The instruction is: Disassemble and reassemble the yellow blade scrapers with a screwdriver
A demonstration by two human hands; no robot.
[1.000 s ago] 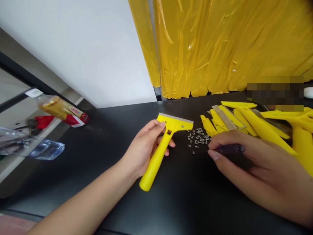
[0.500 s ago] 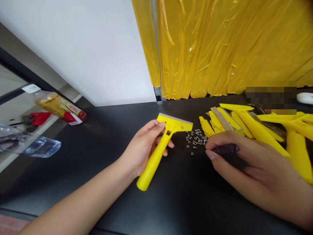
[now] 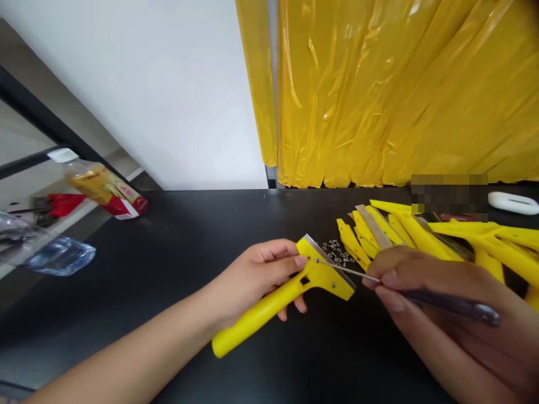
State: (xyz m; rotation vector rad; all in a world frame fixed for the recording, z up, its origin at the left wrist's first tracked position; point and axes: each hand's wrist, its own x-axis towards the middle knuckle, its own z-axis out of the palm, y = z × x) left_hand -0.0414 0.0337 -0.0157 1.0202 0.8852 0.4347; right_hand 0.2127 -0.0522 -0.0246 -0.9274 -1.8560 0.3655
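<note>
My left hand (image 3: 269, 269) is closed around the neck of a yellow scraper (image 3: 256, 311), thumb on its head. A metal blade edge runs along the head, which points up and right. My right hand (image 3: 446, 303) grips a screwdriver (image 3: 446, 303) with a dark handle and thin metal shaft. The shaft's tip is at the scraper's head, by a small screw near my left thumb. A second screw sits near the head's lower corner. Loose small screws and nuts (image 3: 337, 252) lie on the black table just behind the head.
Several yellow scraper parts (image 3: 425, 233) and blades are piled at the right. A white oblong object (image 3: 512, 203) lies behind them. On the left stand a tilted drink bottle (image 3: 105, 188) and a clear bottle (image 3: 63, 255). Yellow plastic sheeting (image 3: 357, 95) hangs at the back.
The scraper has turned clockwise in my left hand, its head now facing up and right. My right hand has brought the screwdriver's tip onto the scraper's head.
</note>
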